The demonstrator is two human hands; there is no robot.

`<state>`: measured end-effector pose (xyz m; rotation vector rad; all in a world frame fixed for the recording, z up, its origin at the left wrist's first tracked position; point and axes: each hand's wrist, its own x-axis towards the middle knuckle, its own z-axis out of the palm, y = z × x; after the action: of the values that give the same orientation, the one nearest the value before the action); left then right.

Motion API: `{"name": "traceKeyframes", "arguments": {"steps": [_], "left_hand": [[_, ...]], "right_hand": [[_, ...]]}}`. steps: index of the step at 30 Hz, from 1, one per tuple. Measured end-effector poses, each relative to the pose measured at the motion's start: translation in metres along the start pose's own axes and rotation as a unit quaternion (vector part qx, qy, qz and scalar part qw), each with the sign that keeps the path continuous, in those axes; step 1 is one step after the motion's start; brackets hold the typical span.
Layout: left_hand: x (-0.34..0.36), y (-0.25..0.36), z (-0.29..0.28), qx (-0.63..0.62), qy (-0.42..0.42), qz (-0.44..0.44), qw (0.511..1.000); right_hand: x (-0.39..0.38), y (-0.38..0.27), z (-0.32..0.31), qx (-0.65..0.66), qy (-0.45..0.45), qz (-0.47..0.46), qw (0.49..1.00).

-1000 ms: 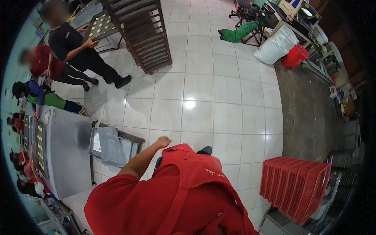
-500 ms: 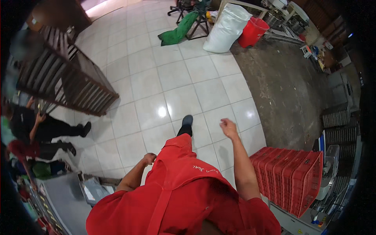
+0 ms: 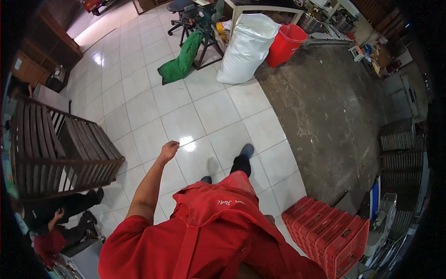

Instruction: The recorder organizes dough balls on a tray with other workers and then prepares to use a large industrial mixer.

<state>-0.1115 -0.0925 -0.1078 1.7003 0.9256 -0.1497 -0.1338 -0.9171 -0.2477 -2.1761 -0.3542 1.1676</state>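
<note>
My left hand (image 3: 170, 150) is held out in front of me above the white tiled floor (image 3: 169, 174). Its fingers are loosely curled together, and I see nothing in them. Of my right arm only a small patch of skin (image 3: 269, 219) shows beside my red apron (image 3: 223, 209); the fingers on that side are hidden. One dark shoe (image 3: 247, 150) of mine is forward on the tiles, and the other (image 3: 206, 179) peeks out beside the apron. Neither visible hand part touches anything around it.
Stacked red plastic crates (image 3: 320, 232) stand close on my right. A slatted dark rack (image 3: 65, 149) is at left, with people in dark clothes (image 3: 69, 204) beside it. Ahead are a green cloth bundle (image 3: 183, 60), a white sack (image 3: 246, 51), a red bin (image 3: 284, 44) and bare concrete (image 3: 316, 102).
I have stepped forward and the view has shifted. My left hand has swung out ahead, while my right hand has swung back behind my body. The sack and bin appear nearer.
</note>
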Motion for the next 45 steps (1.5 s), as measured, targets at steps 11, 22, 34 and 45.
{"name": "traceKeyframes", "arguments": {"steps": [11,22,34,45], "left_hand": [[0.138,0.019,0.124,0.079,-0.217,-0.095,0.968],[0.285,0.137,0.136,0.154,-0.159,0.115,0.968],[0.410,0.385,0.111,-0.226,0.108,-0.241,0.938],[0.275,0.352,0.245,-0.236,0.109,-0.499,0.826]], "right_hand": [[0.406,-0.267,-0.353,-0.362,0.032,0.026,0.931],[0.750,-0.704,-0.651,-0.039,0.203,-0.198,0.958],[1.069,-0.743,-0.627,-0.295,-0.140,-0.132,0.936],[1.122,-0.735,-0.568,-0.561,0.063,-0.192,0.803]]}}
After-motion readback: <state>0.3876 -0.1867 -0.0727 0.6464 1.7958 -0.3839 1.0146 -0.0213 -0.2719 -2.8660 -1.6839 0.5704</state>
